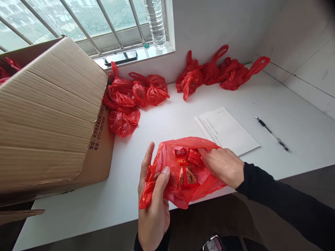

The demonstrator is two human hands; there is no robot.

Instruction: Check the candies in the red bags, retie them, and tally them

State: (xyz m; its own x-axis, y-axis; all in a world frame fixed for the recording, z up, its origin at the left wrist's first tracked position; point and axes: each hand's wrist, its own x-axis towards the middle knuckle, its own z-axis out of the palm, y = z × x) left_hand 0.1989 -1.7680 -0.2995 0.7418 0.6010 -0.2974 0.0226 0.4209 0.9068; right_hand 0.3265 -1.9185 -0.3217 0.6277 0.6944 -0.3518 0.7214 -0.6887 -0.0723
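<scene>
A thin red plastic bag (191, 142) is spread wide at the table's front edge. Its gathered left side is gripped by my left hand (155, 205), thumb pressed over the plastic and one finger sticking up. Inside the bag lie small red wrapped packets, among them a larger red and gold packet (188, 176). My right hand (222, 164) reaches in from the right, its fingertips closed at the end of a small red packet (193, 157). Some of its fingers are hidden by the hand itself.
Knotted red bags (124, 120) stand along the wall, with more bags (232, 73) at the back right. A big cardboard box (52, 122) fills the left. Paper sheets (227, 129) and a pen (272, 134) lie right. A phone (120, 57) and water bottle (157, 26) are on the sill.
</scene>
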